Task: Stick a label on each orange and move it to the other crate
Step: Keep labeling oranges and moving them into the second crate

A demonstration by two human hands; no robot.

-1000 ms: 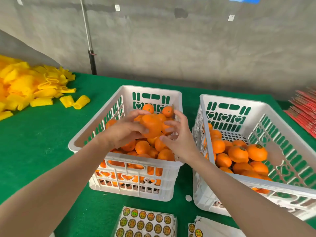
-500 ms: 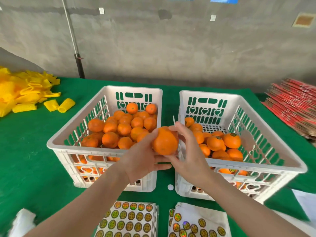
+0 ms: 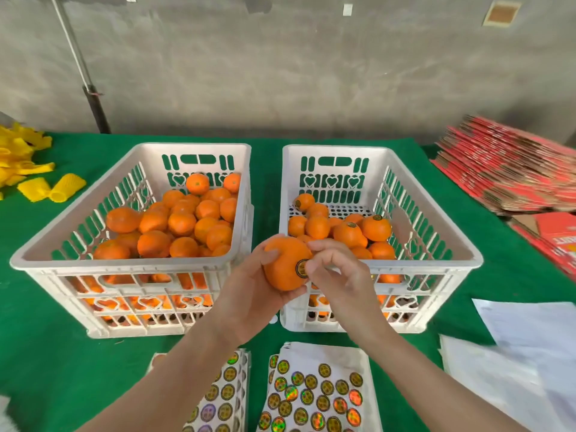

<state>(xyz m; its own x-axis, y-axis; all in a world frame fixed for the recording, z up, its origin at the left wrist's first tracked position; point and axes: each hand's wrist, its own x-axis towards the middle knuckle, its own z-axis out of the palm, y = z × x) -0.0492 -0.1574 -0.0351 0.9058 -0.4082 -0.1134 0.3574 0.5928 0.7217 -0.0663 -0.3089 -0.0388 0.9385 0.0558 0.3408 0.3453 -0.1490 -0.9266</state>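
Two label sheets lie nearest on the tabletop point(image 3: 46, 338): left sheet point(image 3: 224, 397) and right sheet point(image 3: 318, 397), the right one part bare at its far end.

Just beyond, above the gap btw the crates' near rims, the left grip point(image 3: 249, 294) cups the orange point(image 3: 283, 263) from below and left, fingers curled round it. The right grip point(image 3: 339, 275) is bunched, tips pinched on the label point(image 3: 300, 268) at the orange's right side.

Change: 1 s ago the orange was over the left crate point(image 3: 124, 264), just picked. 0.5 s ago it hung btw the crates w/ no label showing. Now the label sits on the skin, so sticking looks done or nearly; prob. only a last press left. Next move, I'd judge, is a short carry right into the right crate point(image 3: 430, 263).

Farther off, the left crate is heaped w/ unlabelled fruit. The right crate holds fewer, some w/ labels on top. Lots left to do.

Far: grey wall point(image 3: 311, 73).
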